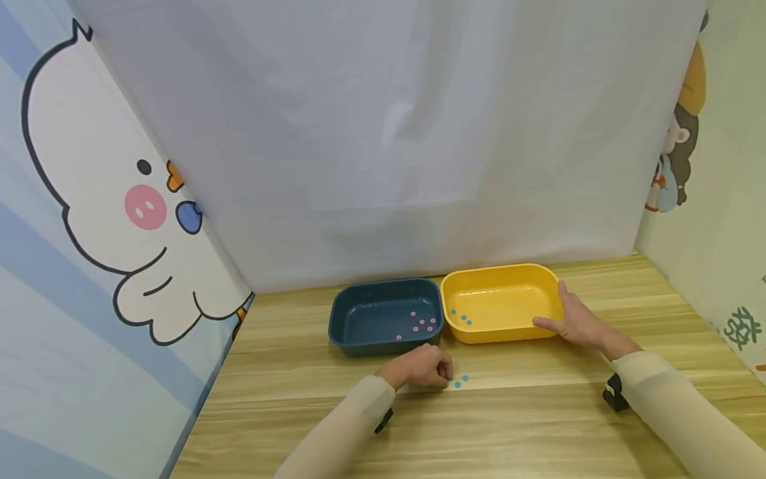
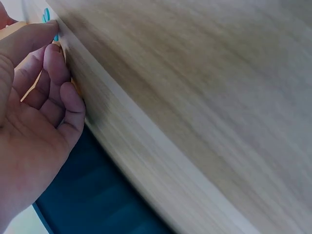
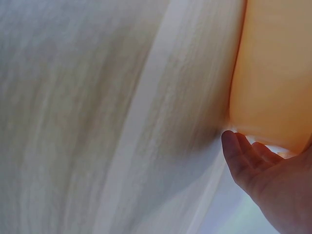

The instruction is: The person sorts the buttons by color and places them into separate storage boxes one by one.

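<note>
My left hand [image 1: 421, 366] is low over the table in front of the dark blue tub, thumb and forefinger pinching a small blue button-like disc [image 2: 56, 37] at the tabletop. Just right of those fingertips lie loose blue discs [image 1: 457, 384]. My right hand [image 1: 577, 320] holds the right end of the yellow tub [image 1: 503, 336], its thumb at the front rim and its fingers along the outer end wall. A few blue discs [image 1: 464, 318] lie inside at the yellow tub's left. Several pink discs [image 1: 421, 322] sit in the dark blue tub [image 1: 374, 348].
Both tubs stand side by side on a wood-grain table [image 1: 281, 399], close to a white cloth backdrop [image 1: 359, 166]. Cartoon-printed panels [image 1: 90, 153] flank the table left and right. A dark wrist device [image 1: 614, 392] shows under the right sleeve.
</note>
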A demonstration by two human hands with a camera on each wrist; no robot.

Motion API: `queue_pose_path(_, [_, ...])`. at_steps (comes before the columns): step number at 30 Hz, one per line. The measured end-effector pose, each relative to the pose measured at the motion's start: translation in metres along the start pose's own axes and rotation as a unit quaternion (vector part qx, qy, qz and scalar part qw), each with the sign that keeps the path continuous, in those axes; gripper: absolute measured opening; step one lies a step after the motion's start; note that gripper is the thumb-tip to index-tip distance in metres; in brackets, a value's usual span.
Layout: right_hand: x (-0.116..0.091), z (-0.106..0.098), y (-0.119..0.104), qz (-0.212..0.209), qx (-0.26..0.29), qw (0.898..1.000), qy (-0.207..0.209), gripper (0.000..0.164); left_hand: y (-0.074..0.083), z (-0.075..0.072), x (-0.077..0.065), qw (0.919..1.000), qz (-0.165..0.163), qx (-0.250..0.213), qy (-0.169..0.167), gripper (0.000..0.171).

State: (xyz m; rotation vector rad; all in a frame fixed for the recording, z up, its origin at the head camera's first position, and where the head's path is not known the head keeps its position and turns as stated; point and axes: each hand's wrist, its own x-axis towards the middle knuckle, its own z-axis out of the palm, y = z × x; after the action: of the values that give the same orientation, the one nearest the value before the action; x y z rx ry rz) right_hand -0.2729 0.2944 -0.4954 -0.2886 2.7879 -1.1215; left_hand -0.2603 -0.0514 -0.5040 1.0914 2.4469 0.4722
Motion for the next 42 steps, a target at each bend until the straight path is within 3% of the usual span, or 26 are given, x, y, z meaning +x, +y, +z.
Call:
queue_pose_path(8, [-0.001, 0.000, -0.002, -0.002, -0.001, 1.000, -0.001, 0.114, -0.001, -0.001, -0.002, 0.9998, -0.003, 0.014, 0.015, 0.009])
queue_pose_path(20, [-0.003, 0.000, -0.001, -0.004, -0.005, 1.000, 0.000, 0.112, -0.002, 0.001, 0.000, 0.9999, -0.015, 0.006, -0.004, 0.005])
queue_pose_path(27, [-0.003, 0.000, -0.002, -0.002, -0.001, 1.000, 0.000, 0.111, 0.001, -0.006, -0.003, 0.9993, -0.017, -0.033, 0.005, 0.007])
queue_pose_path(36, [-0.001, 0.000, -0.001, -0.001, 0.002, 1.000, -0.002, 0.111, 0.012, -0.023, -0.002, 0.9916, 0.009, -0.096, 0.086, 0.008])
queue_pose_path(42, [0.000, 0.001, 0.001, -0.003, -0.002, 1.000, 0.000, 0.113, 0.020, -0.033, 0.003, 0.9866, 0.018, -0.120, 0.109, 0.007])
